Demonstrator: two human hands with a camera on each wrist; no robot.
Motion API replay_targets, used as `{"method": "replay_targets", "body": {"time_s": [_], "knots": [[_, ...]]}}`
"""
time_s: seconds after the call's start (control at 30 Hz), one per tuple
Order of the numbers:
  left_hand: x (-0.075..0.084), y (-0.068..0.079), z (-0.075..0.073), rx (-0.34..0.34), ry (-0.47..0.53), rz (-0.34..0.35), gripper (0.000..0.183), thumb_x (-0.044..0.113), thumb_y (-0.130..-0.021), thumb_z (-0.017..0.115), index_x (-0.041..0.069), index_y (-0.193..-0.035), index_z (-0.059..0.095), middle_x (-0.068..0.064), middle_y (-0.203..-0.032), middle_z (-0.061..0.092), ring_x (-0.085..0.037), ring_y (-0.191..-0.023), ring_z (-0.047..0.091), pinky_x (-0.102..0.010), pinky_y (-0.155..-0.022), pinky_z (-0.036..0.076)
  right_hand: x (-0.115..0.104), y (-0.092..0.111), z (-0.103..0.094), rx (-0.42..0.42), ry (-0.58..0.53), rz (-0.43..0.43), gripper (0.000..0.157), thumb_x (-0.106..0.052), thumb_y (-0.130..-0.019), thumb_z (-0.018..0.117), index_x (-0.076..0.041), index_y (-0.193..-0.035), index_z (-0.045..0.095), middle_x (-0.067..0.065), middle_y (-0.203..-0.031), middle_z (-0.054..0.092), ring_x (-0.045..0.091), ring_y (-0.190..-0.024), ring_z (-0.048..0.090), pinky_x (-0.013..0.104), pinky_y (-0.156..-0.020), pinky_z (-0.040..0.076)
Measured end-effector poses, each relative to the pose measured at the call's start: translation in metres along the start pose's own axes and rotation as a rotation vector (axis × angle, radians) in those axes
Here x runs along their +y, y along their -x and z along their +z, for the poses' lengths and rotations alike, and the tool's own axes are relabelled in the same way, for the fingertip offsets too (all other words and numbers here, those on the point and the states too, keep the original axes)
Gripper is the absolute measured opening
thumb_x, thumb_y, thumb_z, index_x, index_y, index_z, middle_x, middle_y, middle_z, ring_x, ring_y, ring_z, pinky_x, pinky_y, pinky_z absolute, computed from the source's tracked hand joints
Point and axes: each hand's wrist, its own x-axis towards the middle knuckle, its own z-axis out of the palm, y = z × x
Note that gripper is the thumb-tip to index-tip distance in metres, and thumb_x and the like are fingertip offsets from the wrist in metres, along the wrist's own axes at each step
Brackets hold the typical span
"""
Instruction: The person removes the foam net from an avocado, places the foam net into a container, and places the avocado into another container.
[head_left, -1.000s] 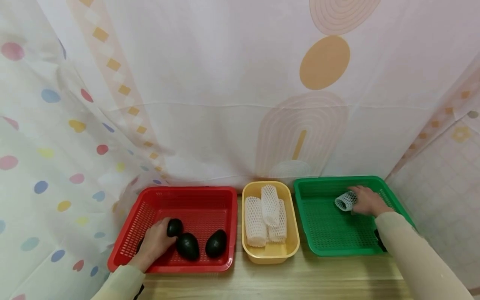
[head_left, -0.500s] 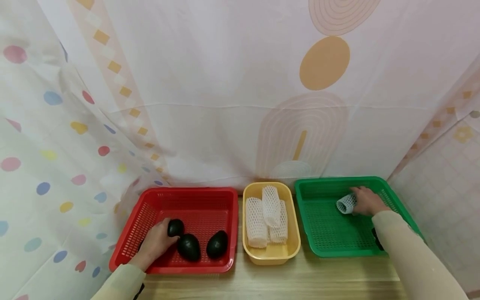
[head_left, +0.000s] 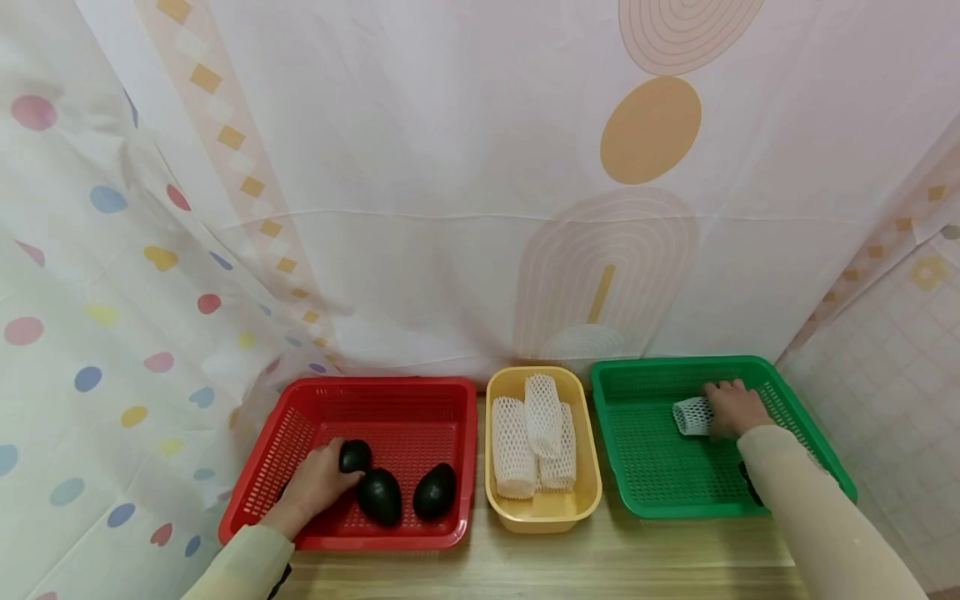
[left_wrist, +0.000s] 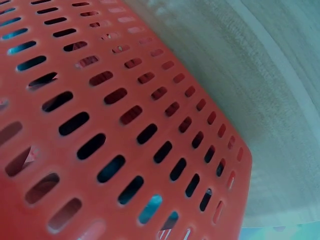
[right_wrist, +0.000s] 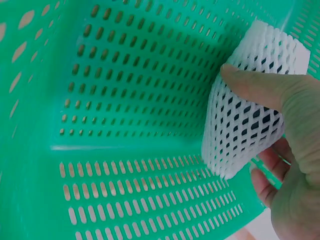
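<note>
My left hand [head_left: 318, 482] is in the red basket [head_left: 390, 387], thumb and fingers round a dark avocado [head_left: 356, 456]. Two more avocados lie to its right, a nearer one [head_left: 379, 497] and a farther one [head_left: 435, 492]. A sliver of something dark shows behind the wrist, mostly hidden. In the green basket [head_left: 645, 483], my right hand [head_left: 737, 408] holds a white foam net [head_left: 692, 416]. Through the mesh of the foam net [right_wrist: 245, 120] in the right wrist view, a dark avocado-like thing shows. The thumb lies across the net's top; the other fingers are partly hidden.
Between the baskets stands a yellow tub [head_left: 543, 523] with several white foam nets [head_left: 513, 450] inside. All three containers stand on a wooden table [head_left: 517, 567]. A patterned curtain [head_left: 420, 275] hangs behind them. Only the red basket's perforated wall [left_wrist: 115, 95] and tabletop show in the left wrist view.
In the green basket, my right hand has turned slightly, and the netted piece now lies more level. My left hand keeps its hold on the avocado. The head view has shifted a little.
</note>
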Motion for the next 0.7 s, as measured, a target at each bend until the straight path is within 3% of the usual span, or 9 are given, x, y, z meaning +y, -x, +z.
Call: {"method": "replay_targets", "body": {"time_s": [0.33, 0.5, 0.57, 0.7], "knots": [[0.0, -0.001, 0.001, -0.013, 0.032, -0.006, 0.059, 0.013, -0.082, 0.088, -0.015, -0.123, 0.057, -0.028, -0.106, 0.07, -0.038, -0.095, 0.07, -0.056, -0.083, 0.058, 0.0, 0.001, -0.01, -0.128, -0.106, 0.063, 0.076, -0.011, -0.082, 0.085, 0.023, -0.134, 0.041, 0.04, -0.121, 0.061, 0.058, -0.109, 0.06, 0.08, -0.098, 0.035], [-0.001, 0.002, -0.002, -0.016, 0.045, 0.015, 0.063, 0.007, -0.08, 0.088, -0.017, -0.128, 0.056, -0.03, -0.112, 0.069, -0.044, -0.104, 0.068, -0.061, -0.091, 0.055, 0.004, -0.001, -0.011, -0.136, -0.195, 0.078, 0.066, -0.016, -0.081, 0.084, 0.017, -0.125, 0.047, 0.031, -0.109, 0.063, 0.044, -0.094, 0.064, 0.062, -0.082, 0.053], [-0.002, 0.003, -0.005, -0.018, 0.051, 0.017, 0.063, 0.007, -0.08, 0.088, -0.017, -0.129, 0.056, -0.03, -0.113, 0.069, -0.045, -0.106, 0.067, -0.062, -0.092, 0.054, 0.005, 0.0, -0.013, -0.126, -0.233, 0.071, 0.069, -0.016, -0.08, 0.084, 0.019, -0.126, 0.047, 0.031, -0.107, 0.064, 0.04, -0.09, 0.065, 0.057, -0.076, 0.056], [-0.001, 0.005, -0.012, -0.025, 0.068, 0.022, 0.06, 0.006, -0.08, 0.087, -0.015, -0.128, 0.058, -0.029, -0.114, 0.069, -0.044, -0.107, 0.067, -0.062, -0.093, 0.053, 0.006, 0.003, -0.021, -0.095, -0.269, 0.074, 0.074, -0.02, -0.08, 0.082, 0.021, -0.13, 0.046, 0.032, -0.108, 0.064, 0.038, -0.088, 0.065, 0.055, -0.074, 0.056]]}}
